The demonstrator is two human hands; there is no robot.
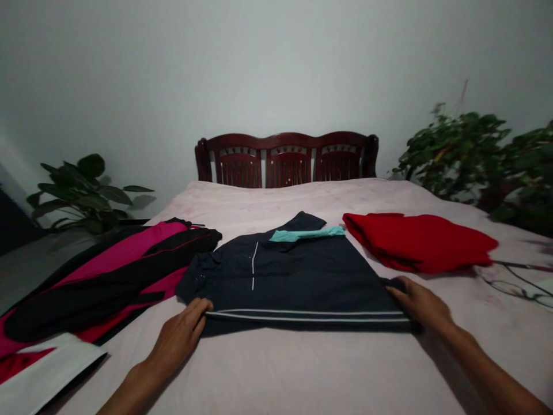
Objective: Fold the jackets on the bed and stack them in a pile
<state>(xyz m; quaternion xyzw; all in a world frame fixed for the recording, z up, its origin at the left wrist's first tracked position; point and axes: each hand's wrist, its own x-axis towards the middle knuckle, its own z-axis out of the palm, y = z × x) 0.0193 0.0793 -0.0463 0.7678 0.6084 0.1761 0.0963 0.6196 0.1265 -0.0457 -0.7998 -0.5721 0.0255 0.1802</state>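
Observation:
A dark navy garment [302,282] with two white stripes along its near edge lies folded on the bed in front of me. Its exact kind is unclear; a short white line marks its left part, and a teal strip [306,233] shows at its far edge. My left hand [181,334] pinches the near left edge, where the stripes begin. At the right end, my right hand [421,302] has its fingers closed on the cloth, some of them hidden underneath. Between the two hands the striped edge runs nearly straight.
A black and pink garment [121,271] lies to the left, with a white item [60,369] nearer me. On the right are a folded red cloth [419,239] and eyeglasses [514,288]. A wooden headboard [287,161] stands behind the pink bedsheet [302,374]; plants flank the bed.

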